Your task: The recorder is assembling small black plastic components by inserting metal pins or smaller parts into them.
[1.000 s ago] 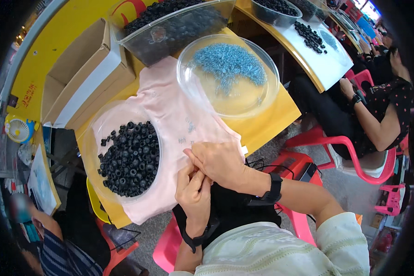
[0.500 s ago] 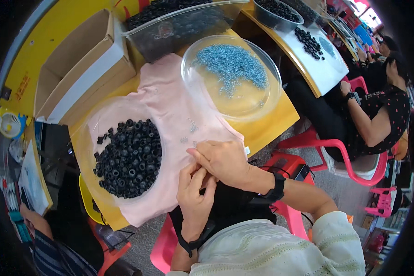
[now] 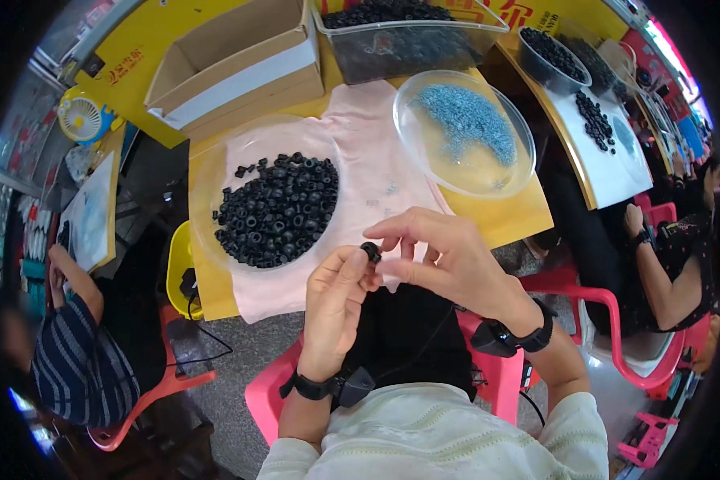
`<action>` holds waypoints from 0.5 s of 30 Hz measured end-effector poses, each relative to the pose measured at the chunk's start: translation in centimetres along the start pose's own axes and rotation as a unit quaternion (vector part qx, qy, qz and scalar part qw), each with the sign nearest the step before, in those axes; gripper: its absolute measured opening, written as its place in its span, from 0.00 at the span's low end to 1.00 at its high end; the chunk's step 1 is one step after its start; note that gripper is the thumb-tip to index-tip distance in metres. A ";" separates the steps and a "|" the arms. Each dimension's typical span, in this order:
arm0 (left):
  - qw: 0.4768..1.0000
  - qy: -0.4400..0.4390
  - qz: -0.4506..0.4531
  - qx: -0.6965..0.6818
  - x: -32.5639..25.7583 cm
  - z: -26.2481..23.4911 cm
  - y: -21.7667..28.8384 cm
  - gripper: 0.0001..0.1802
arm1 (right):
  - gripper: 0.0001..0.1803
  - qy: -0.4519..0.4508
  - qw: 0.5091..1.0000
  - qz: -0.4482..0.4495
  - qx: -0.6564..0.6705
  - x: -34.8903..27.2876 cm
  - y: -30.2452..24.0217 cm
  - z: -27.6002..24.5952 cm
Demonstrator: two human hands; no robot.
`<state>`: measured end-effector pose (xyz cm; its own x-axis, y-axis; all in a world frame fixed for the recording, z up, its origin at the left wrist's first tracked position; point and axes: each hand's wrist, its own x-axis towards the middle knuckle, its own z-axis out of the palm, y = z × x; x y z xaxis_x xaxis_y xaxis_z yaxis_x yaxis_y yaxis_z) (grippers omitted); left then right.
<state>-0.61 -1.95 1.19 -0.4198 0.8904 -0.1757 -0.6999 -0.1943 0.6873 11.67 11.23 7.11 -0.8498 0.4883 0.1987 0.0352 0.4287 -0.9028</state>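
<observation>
Between its thumb and fingers, my left hand (image 3: 332, 308) pinches a small black ring-shaped plastic part (image 3: 371, 251). My right hand (image 3: 460, 254) is just to the right of it, thumb and fingers apart, with nothing visible between them. Both hands are over the near edge of a pink cloth (image 3: 368, 164) spread on the table. A clear round tray (image 3: 292, 132) on the left of the cloth bears a heap of black plastic parts (image 3: 280, 212). At the far right, another clear round tray (image 3: 464, 178) holds many tiny blue-grey pieces (image 3: 476, 120).
Along the table's far side stand a cardboard box (image 3: 236, 76) and a clear bin (image 3: 408, 54) full of black parts. A yellow bin (image 3: 179, 268) is beside the table's left edge. People sit at neighbouring tables on both sides. A small yellow fan (image 3: 83, 118) is at the far left.
My right hand has drawn off my left and opened. The black part, hidden before, now shows in my left hand. The view has swung, so the table appears farther right and more level.
</observation>
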 end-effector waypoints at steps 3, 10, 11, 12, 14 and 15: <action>0.999 -0.023 -0.006 0.027 -0.2 0.5 0.3 0.12 | 0.15 -0.030 0.997 -0.026 -0.065 0.2 -0.6 -0.1; 0.917 0.095 0.196 0.334 -0.1 -0.7 3.5 0.12 | 0.13 0.063 0.966 -0.112 -0.222 5.7 -2.6 -4.2; 0.888 0.136 0.207 0.386 -0.2 -0.9 4.6 0.10 | 0.14 0.108 0.962 -0.114 -0.226 7.1 -2.7 -5.4; 0.854 0.180 0.217 0.437 -0.3 -1.3 5.6 0.09 | 0.13 0.133 0.940 -0.174 -0.261 9.2 -1.7 -7.0; 0.801 0.216 0.258 0.495 -0.1 -3.4 7.0 0.08 | 0.14 0.150 0.946 -0.102 -0.267 11.9 -2.1 -9.3; 0.741 0.236 0.266 0.569 -0.1 -4.5 7.7 0.07 | 0.15 0.181 0.946 -0.075 -0.260 13.6 -1.4 -10.4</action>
<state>-8.61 -5.38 3.32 -0.8054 0.5162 0.2913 0.4653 0.2461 0.8502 5.53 25.12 15.06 -0.6337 0.5803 0.5116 0.2625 0.7834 -0.5634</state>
